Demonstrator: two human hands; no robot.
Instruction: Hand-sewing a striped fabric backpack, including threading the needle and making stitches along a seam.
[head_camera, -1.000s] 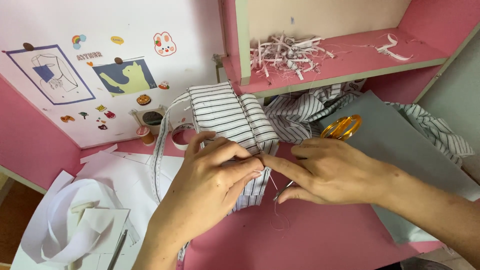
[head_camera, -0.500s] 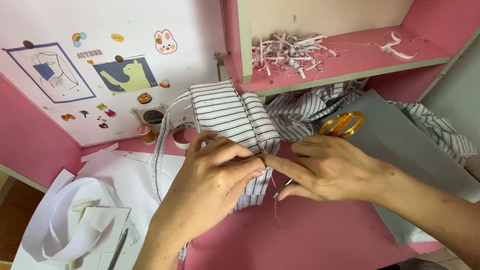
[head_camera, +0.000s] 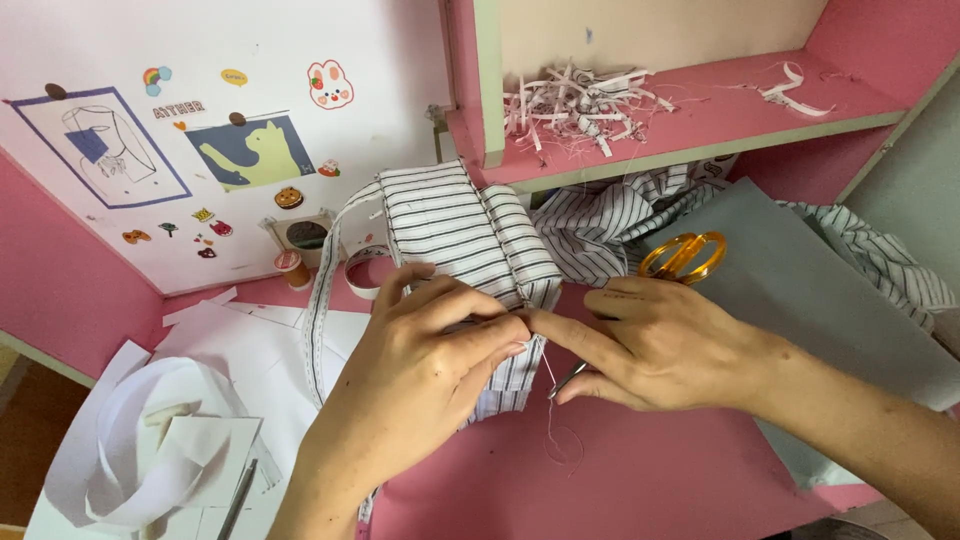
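**Hands meeting on the striped pouch**

I am watching the left hand (head_camera: 420, 370) pressing its fingers closed over a soft, boxy striped fabric pouch (head_camera: 470, 240) lying on the pink bench (head_camera: 640, 480). The right hand (head_camera: 660, 345) is pinching what seems a thin needle (head_camera: 567, 380), pale thread (head_camera: 552, 420) looping below. Orange-handled scissors (head_camera: 683, 255) are lying on grey card (head_camera: 800, 290).

- Fabric pouch (head_camera: 470, 235) sat mid-desk (head_camera: 650, 490), both hands on its near edge: left hand (head_camera: 420, 370) left, right hand (head_camera: 665, 345) right.
- Scissors (head_camera: 683, 256) lay just behind right hand, on card sheet (head_camera: 800, 290).
- Fabric scraps (head_camera: 575, 100) on shelf (head_camera: 700, 125) behind.
- Thread spool (head_camera: 291, 268) & tape roll (head_camera: 368, 271) left of pouch.
- Paper pile (head_camera: 170, 450) at near left.
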